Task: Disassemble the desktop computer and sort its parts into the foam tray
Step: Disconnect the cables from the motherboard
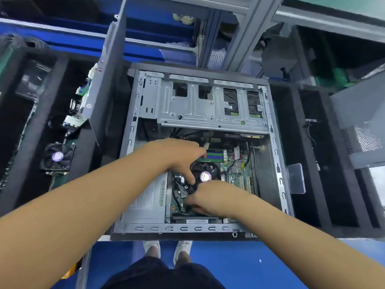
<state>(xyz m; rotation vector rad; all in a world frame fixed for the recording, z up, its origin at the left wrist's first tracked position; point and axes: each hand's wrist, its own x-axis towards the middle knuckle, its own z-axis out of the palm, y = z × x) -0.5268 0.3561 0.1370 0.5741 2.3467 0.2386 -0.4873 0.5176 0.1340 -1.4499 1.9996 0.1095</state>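
left hand (177,157) grips cooler fan (205,174) | right hand (212,198) fingertips hidden, grip unclear

Head-worn, facing steeply down, close over computer (200,107)

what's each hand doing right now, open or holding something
Left hand: grips the round black cooler fan with the purple centre label.
Right hand: fingers curled at that fan's near edge; a grip cannot be told.
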